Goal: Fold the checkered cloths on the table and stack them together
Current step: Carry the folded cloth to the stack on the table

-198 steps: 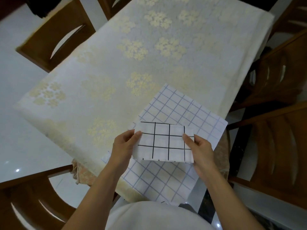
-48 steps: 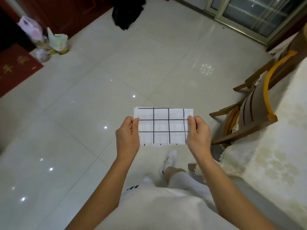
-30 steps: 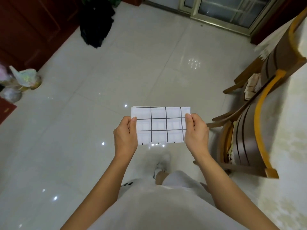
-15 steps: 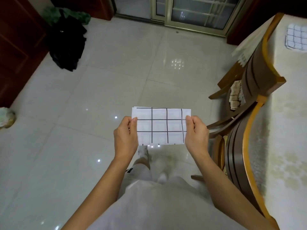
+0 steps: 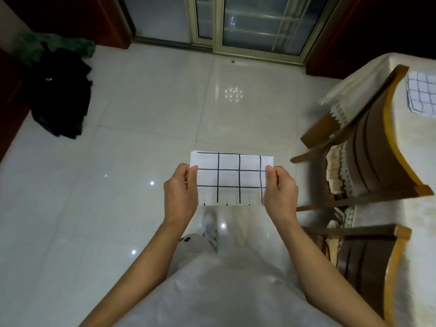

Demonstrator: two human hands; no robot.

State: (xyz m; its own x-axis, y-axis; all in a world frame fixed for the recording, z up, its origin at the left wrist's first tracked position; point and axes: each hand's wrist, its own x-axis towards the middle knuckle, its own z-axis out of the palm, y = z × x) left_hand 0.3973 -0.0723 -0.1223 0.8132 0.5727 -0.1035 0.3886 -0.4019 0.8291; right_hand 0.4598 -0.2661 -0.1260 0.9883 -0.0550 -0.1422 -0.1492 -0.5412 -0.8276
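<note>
As I look down through the head camera, the folded cloth (image 5: 232, 179) sits in mid-air at the centre of the frame, over the floor (image 5: 141, 119) and well apart from the worktop (image 5: 417, 161) at the right edge. It is white with a bold black grid, folded to a small rectangle with its long side across the frame, and its layered edges show at its upper left corner. My left grip (image 5: 180, 192) is clamped on its left short edge, thumb pressed on the near face. My right grip (image 5: 279, 193) is clamped on the right short edge the same way. Between them the cloth is held flat, facing me.

A second cloth (image 5: 422, 95), white with a finer dark grid, lies on the worktop at the upper right edge, partly cut off by the frame. The worktop has a cream cover with lace trim hanging at its corner. Two wooden chairs stand against it: the upper chair (image 5: 368, 147) at the right middle and the lower chair (image 5: 368, 263) at the lower right. A black bag (image 5: 61, 95) lies on the floor at the upper left, with something green just behind it. A glass door (image 5: 247, 22) runs across the top. Below the cloth I see one white shoe (image 5: 208, 226) and pale clothing
</note>
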